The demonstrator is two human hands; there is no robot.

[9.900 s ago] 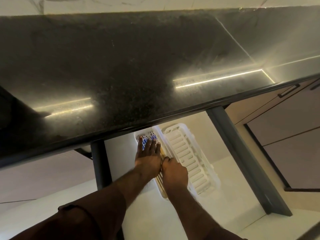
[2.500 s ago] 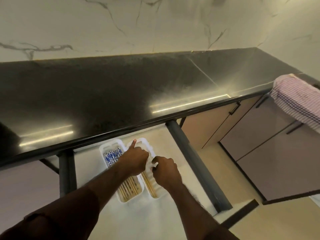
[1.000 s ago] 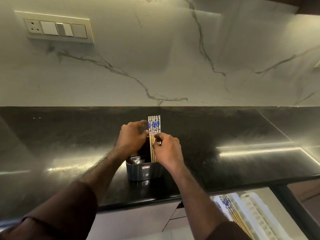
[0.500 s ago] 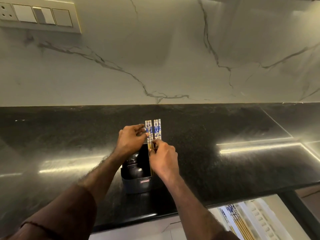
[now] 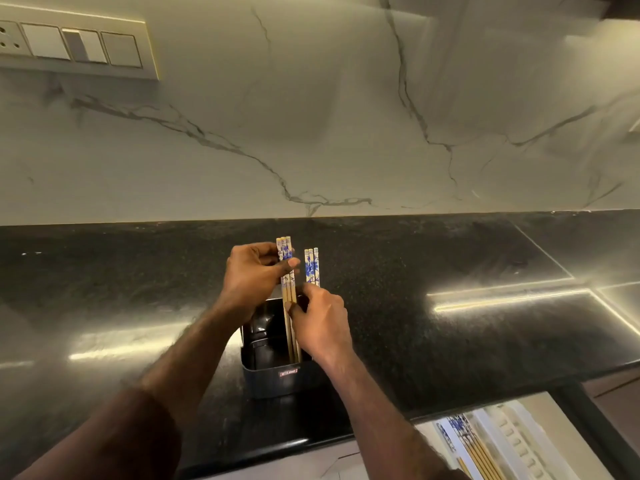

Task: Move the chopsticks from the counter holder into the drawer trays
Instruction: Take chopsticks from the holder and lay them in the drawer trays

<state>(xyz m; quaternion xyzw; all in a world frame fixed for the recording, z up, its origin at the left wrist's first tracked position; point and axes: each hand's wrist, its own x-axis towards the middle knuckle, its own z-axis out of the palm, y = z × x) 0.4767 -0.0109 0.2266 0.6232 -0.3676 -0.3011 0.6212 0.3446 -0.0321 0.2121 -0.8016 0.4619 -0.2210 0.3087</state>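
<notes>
A dark square holder [image 5: 277, 372] stands on the black counter [image 5: 450, 341]. My left hand [image 5: 252, 278] grips a bunch of wooden chopsticks with blue-and-white tops [image 5: 285, 251], lifted a little, their lower ends still inside the holder. My right hand [image 5: 322, 323] holds a second bunch of chopsticks [image 5: 311, 268] upright just to the right; its lower part is hidden behind the hand. At the bottom right, the open drawer shows white trays [image 5: 512, 441], the left one with several chopsticks [image 5: 467, 441] lying in it.
A marble wall [image 5: 346, 116] rises behind the counter, with a switch panel [image 5: 76, 46] at the upper left. The drawer's dark side rail [image 5: 595, 431] runs along the bottom right corner.
The chopsticks, held together in one bunch half a second ago, are now split into two bunches. The left bunch has risen slightly and the right bunch has shifted to the right.
</notes>
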